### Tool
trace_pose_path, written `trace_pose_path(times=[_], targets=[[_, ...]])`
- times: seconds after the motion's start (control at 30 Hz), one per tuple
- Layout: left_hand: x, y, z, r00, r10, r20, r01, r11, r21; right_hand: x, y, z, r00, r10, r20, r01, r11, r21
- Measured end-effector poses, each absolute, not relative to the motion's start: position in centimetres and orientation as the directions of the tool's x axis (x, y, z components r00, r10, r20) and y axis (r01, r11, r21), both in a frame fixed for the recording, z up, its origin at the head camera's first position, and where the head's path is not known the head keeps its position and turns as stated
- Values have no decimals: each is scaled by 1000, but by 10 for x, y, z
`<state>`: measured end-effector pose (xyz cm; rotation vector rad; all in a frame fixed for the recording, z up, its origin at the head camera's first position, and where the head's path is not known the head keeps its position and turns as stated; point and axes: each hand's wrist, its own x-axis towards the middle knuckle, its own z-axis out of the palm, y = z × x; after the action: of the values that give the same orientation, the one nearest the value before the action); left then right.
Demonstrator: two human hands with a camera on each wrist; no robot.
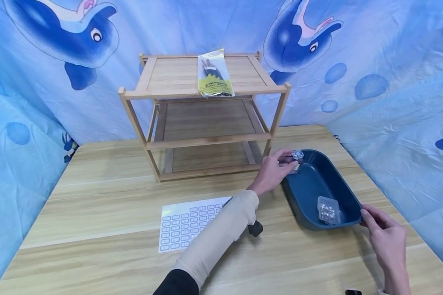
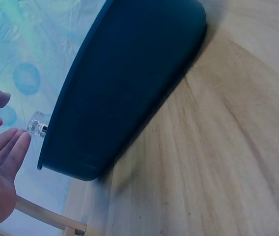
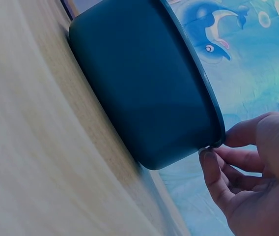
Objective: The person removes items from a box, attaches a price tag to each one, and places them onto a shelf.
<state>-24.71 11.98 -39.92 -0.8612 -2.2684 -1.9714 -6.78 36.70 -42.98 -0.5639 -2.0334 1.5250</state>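
A dark teal basin [image 1: 310,184] stands on the table at the right. At its far left corner my left hand [image 1: 273,170] is by a small clear bottle with a faceted clear cap [image 1: 297,154]. In the left wrist view, the thumb and fingers [image 2: 14,147] are spread apart, fingertips close to the cap [image 2: 37,123]; the basin wall hides the bottle's lower part. My right hand [image 1: 387,235] pinches the basin's near right corner, thumb and fingers on the rim [image 3: 218,132]. A clear plastic box [image 1: 328,210] with small shiny pieces lies inside the basin.
A three-tier wooden shelf [image 1: 206,141] stands at the back, with a packet of artist brushes [image 1: 215,76] on top. A white sheet of printed labels [image 1: 182,225] lies partly under my left forearm. A blue curtain [image 1: 391,53] with dolphins surrounds the table.
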Motion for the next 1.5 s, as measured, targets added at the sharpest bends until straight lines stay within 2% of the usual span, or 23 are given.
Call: trace_pose_path(times=[0.37, 0.8, 1.03, 1.5], targets=[[-251, 126, -403, -859, 389, 333, 409, 128, 904, -68, 365, -432, -764, 630, 139, -3, 212, -977], [-259, 130, -405, -872, 383, 304, 386, 156, 909, -70, 367, -432, -754, 641, 142, 26, 246, -969], [-263, 129, -401, -877, 390, 281, 367, 165, 915, -69, 367, -435, -764, 626, 158, -29, 211, -977], [-271, 128, -400, -860, 430, 275, 391, 210, 896, -70, 367, -436, -773, 614, 159, -31, 215, -976]])
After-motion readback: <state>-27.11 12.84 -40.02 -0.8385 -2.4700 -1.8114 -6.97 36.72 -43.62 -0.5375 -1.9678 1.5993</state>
